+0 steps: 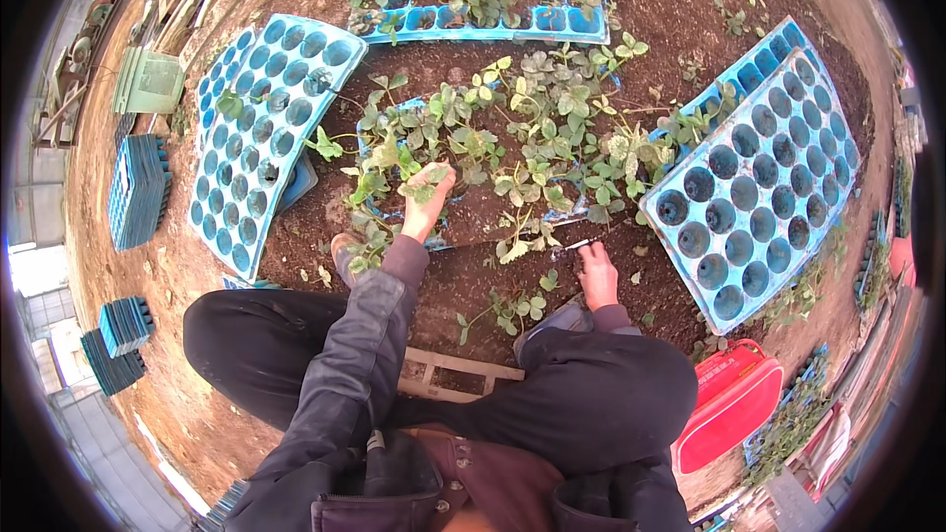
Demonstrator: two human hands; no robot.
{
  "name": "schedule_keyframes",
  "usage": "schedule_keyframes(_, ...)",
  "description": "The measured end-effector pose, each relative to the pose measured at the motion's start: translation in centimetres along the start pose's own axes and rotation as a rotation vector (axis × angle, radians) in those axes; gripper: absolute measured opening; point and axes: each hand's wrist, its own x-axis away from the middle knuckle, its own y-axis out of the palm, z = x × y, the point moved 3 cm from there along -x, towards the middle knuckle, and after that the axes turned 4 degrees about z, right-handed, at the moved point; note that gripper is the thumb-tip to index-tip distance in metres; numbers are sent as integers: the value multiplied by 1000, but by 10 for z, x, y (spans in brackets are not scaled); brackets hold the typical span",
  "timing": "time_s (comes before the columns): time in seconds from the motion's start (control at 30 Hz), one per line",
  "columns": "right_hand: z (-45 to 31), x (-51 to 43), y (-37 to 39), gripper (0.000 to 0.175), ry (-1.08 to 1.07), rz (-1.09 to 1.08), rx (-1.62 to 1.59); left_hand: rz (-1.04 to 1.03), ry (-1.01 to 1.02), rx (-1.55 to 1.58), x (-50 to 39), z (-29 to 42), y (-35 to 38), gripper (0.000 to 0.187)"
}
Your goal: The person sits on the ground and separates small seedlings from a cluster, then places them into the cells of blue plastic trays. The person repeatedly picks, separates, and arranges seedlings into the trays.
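A blue cell tray (pixel 437 242), mostly covered by soil and strawberry plants (pixel 550 107), lies on the ground before me. My left hand (pixel 426 203) reaches among the leaves at the tray's near left part, its fingers curled, with leaves over it; what lies between the fingers is hidden. Near the tray's front right, low over the soil, my right hand (pixel 597 273) is closed on a thin tool (pixel 575 245) with a dark end and a pale, shiny part pointing left. The tool's exact kind is unclear. A small strawberry plant (pixel 517 310) lies on the soil between my knees.
Emptied blue cell trays lean at left (pixel 277 103) and right (pixel 746 185). Another planted tray (pixel 488 33) lies beyond. Stacked trays (pixel 137 192) and a pale green container (pixel 148 81) stand far left. A red case (pixel 728 406) is by my right knee. A slatted crate (pixel 451 373) sits under me.
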Motion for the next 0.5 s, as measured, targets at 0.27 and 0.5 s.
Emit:
schedule_keyframes(0.27, 4, -4, -65, 11, 746, -269, -1334, 145, 106, -577, 15, 10, 32, 47)
schedule_keyframes(0.5, -93, -84, -132, 17, 419, -567, -1436, 119, 419, -653, 26, 15, 41, 29)
